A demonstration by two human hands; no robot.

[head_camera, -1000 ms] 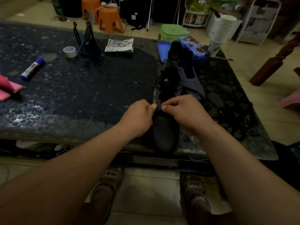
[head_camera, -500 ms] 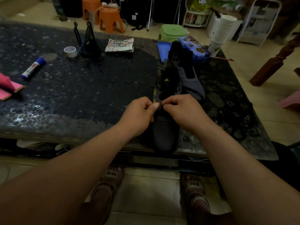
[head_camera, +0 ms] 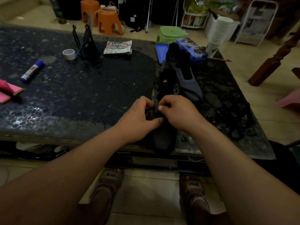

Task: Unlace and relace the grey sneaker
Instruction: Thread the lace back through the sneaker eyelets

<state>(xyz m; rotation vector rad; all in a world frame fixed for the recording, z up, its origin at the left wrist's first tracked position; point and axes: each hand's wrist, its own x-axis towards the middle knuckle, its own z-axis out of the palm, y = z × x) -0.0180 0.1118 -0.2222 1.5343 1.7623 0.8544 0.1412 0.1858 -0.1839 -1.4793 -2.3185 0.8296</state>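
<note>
Slippage is the main risk: the grey sneaker [head_camera: 164, 137] lies at the 6 o'clock edge of the bench [head_camera: 81, 95], its toe poking over the rim, so a hard tug could drag it off. The dim light could also hide a missed eyelet. The left hand [head_camera: 138, 117] and right hand [head_camera: 177, 112] are both curled, fingertips pinching the perforated eyelet strip. The lace is too dark to make out. The upper looks like soft matte mesh and the bench like glossy pebbled stone. A second shoe [head_camera: 186, 78] lies at 1 o'clock.

Grey sneaker [head_camera: 165, 88] lacing obscured, indistinct
</note>
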